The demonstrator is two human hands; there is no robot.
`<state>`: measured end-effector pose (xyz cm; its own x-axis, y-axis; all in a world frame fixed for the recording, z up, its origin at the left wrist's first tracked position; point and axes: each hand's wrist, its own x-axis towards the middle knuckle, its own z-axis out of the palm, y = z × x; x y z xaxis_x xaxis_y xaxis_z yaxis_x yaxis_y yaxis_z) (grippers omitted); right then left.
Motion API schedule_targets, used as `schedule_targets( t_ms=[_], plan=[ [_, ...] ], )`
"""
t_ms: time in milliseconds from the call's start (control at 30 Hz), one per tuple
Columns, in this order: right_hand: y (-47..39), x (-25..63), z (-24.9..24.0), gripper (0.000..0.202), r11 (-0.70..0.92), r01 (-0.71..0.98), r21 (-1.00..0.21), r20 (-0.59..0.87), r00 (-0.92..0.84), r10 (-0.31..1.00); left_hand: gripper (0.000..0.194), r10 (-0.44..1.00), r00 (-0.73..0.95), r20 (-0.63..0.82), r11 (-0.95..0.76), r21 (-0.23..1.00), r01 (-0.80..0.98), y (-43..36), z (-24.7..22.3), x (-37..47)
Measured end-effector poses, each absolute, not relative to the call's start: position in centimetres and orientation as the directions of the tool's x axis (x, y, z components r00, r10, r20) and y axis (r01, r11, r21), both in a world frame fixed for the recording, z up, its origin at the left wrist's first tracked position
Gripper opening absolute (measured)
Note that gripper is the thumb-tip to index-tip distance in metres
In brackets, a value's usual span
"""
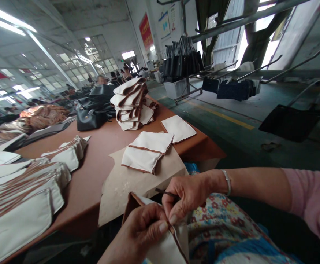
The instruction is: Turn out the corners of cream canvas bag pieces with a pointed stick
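Observation:
Low in the head view, my left hand (146,231) pinches the brown-edged seam of a white fabric panel (162,251) over my lap. My right hand (184,196) meets it at the same seam, thumb and forefinger pressed together on the edge. A thin dark tool (165,192) sticks out from between the fingers of that hand; its other end is hidden in the palm. The panel's brown inner side (132,205) shows past my left hand. Just beyond, another white panel with brown piping (146,151) lies on a sheet of brown paper (116,190).
A brown-covered table (94,157) carries a tall stack of folded white panels (132,104), a single panel (179,128) and black bags (91,113). Rows of white pieces (25,198) lie at left. Metal racks with black bags (182,60) stand at right. People are in the background.

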<state>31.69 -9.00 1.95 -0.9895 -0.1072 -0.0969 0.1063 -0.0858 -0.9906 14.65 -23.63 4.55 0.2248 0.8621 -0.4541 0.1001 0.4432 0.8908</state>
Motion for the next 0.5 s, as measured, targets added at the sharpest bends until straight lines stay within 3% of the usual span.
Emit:
schedule_targets(
  t_ms=[167,300,400,500],
  plan=[
    [-9.8,32.0,1.7,0.019,0.2,-0.216,-0.956,0.214,-0.976,-0.032,0.039,0.855,0.194,-0.481,0.485,0.874,0.028,-23.8,4.3,14.4],
    [-10.2,32.1,1.7,0.016,0.36,-0.257,-0.897,0.26,-0.965,-0.04,0.039,0.842,0.235,-0.486,0.483,0.872,0.073,-23.7,4.5,14.7],
    [-9.9,32.0,1.4,0.018,0.329,-0.228,-0.916,0.234,-0.972,-0.02,0.037,0.885,0.176,-0.43,0.412,0.902,0.133,-23.9,5.1,15.5],
    [-9.2,32.0,0.9,0.025,0.122,-0.132,-0.984,0.134,-0.991,0.011,0.034,0.944,0.006,-0.33,0.32,0.919,0.229,-24.3,5.4,16.3]
  ],
)
